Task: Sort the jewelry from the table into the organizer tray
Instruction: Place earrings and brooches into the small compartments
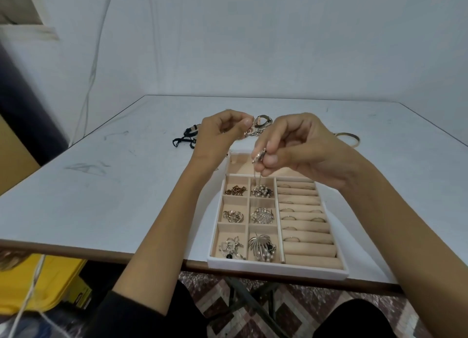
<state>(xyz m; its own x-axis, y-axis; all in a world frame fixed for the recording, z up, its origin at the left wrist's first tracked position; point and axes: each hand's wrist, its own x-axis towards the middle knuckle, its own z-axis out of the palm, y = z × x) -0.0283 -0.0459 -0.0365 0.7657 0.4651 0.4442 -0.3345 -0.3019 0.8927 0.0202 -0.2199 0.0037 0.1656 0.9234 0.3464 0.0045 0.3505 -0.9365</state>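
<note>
Head view: two bare forearms reach over the organizer tray (276, 268), which sits at the near edge of the tabletop (101, 186).
Right grip (298, 145): thumb and fingertips are closed in a pinch on a small metal piece (260, 155). A thin pin or chain hangs from it toward the tray's upper middle compartment. The piece is held above the tray's 12 o'clock end.
Left grip (222, 132): fingers are curled, with thumb and forefinger tips pressed together, at 10 o'clock of the small metal piece. I cannot tell whether anything is held between them.
Tray contents: brooches (233, 215) fill the six small compartments on the 9 o'clock side. Several rings (317, 220) sit in the rolls on the 3 o'clock side.
Loose on the tabletop: a jewelry heap (258, 129) lies at 12 o'clock of the tray, partly behind the hands. Black cords (184, 137) lie at 10 o'clock and a bangle (350, 137) at 2 o'clock.
</note>
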